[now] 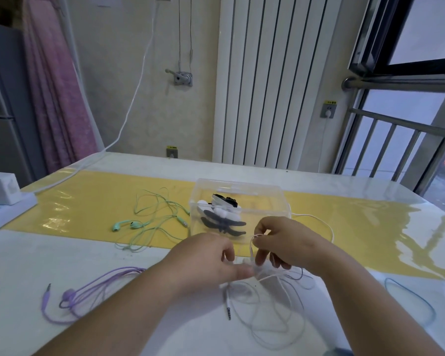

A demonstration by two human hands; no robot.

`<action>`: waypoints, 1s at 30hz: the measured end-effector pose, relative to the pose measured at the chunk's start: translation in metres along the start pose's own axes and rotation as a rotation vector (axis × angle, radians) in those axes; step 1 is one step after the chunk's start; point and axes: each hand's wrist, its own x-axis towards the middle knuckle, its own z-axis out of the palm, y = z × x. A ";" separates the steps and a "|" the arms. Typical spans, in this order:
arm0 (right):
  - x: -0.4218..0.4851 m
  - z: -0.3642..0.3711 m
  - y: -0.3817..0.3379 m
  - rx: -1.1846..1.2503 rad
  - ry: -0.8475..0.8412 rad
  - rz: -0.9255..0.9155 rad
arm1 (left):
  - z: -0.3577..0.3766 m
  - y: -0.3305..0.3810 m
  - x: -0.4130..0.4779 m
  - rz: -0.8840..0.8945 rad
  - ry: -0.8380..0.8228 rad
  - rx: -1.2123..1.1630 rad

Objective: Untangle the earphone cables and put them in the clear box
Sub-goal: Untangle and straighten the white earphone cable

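While your right hand [288, 242] pinches a loop of the white earphone cable [262, 273] between thumb and forefinger, your left hand [206, 258] pinches the same cable just beside it, both in front of the clear box [267, 194]. The cable's slack lies coiled on the table [16, 265]. Green earphones [129, 224] sit on the yellow mat [88, 201] left of the box, purple earphones [88, 291] beside your left forearm, and a blue cable [416, 299] lies to your right.

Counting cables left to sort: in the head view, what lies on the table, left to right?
White power strip, purple earphone cable, mint-green earphones, clear plastic box, blue cable loop. Omitted: white earphone cable pinched by left hand and right hand, overlapping the box.
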 end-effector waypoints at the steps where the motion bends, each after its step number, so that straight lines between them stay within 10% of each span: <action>1: 0.000 0.000 0.000 0.082 0.013 -0.008 | 0.002 0.001 0.000 0.023 0.004 0.030; 6: -0.002 -0.005 -0.002 0.318 0.079 -0.021 | 0.001 -0.007 0.002 0.048 -0.009 -0.081; 13: -0.010 -0.015 0.004 0.039 -0.025 0.062 | -0.029 -0.015 0.003 -0.089 0.237 -1.172; 30: -0.006 0.002 -0.007 0.139 0.112 -0.210 | -0.026 -0.017 0.003 0.094 0.289 -0.908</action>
